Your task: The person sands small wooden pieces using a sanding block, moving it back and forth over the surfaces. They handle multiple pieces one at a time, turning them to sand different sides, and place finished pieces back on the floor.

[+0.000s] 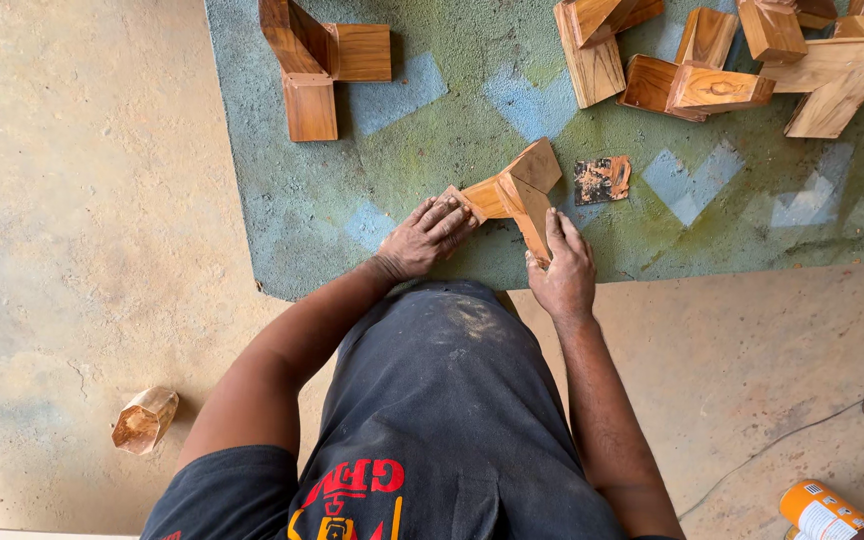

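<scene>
**Three-armed wooden joint held down on a worn green mat**

Wooden joint (512, 190), made of three short, flat-sided teak-coloured arms meeting at a centre, lies on a green mat (282, 200) just in front of the person's knees. Its faces are smooth and reddish-brown with visible grain, and the arm ends are cut to angled facets.

The left hand (424, 238) lies flat with fingers spread lightly, pressing on the end of the arm that points toward the person's left. The right hand (562, 268) rests on the arm that points toward the body, fingers straight and close together along the wood, gripping nothing between them.

The mat is rough and faded, with pale blue diamond patches worn into it. It lies on a bare, stained concrete floor (72, 200), dusty and mottled tan.

Just right of the joint sits a small, dark, used square of sandpaper (601, 179). Farther up the mat lies another assembled three-armed joint (317, 65), and at the upper right a loose heap of similar wooden blocks (732, 60). Off the mat, on the floor at lower left, lies a single faceted wooden piece (144, 419). At the lower right corner an orange and white spray can (820, 508) lies beside a thin cable (772, 445). Nothing stands between the hands and the joint.
</scene>
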{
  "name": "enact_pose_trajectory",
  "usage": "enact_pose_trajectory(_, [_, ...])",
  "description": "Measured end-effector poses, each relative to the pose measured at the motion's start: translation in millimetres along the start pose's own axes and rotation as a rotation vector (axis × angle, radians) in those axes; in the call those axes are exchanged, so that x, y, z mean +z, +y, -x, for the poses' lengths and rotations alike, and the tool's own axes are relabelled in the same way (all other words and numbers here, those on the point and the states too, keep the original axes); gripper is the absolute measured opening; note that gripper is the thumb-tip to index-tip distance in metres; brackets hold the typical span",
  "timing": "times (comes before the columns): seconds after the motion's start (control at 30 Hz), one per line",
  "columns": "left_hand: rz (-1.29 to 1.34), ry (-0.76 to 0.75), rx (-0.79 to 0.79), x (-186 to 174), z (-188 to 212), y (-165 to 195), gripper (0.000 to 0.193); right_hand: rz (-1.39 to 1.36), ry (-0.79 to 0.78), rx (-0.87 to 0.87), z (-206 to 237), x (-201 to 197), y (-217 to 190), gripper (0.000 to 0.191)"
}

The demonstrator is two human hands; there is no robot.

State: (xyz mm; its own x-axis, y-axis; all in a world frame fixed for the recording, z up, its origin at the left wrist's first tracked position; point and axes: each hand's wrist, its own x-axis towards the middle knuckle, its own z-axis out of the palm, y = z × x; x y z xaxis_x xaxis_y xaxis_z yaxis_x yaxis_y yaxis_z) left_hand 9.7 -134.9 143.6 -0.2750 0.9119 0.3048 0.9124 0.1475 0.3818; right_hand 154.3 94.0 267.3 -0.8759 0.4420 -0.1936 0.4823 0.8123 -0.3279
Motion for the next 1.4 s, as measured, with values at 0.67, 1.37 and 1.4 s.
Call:
enact_pose_trajectory(0.67, [-0.018, -0.369, -0.03, -44.2, -19.9, 7.5, 0.055, -0.024, 0.027, 0.004, 3.8, 3.9, 8.5, 0.082])
enact_pose_trajectory(1.37, [0.034, -0.153, -0.046, -40.4, -27.1, 14.7, 0.053, -0.084, 0.056, -0.044, 6.0, 6.7, 15.0, 0.083])
enact_pose_trajectory(1.4, [0.027, -0.185, -0.046, -40.0, -25.8, 16.0, 0.053, -0.09, 0.044, -0.043, 7.9, 5.5, 14.9, 0.085])
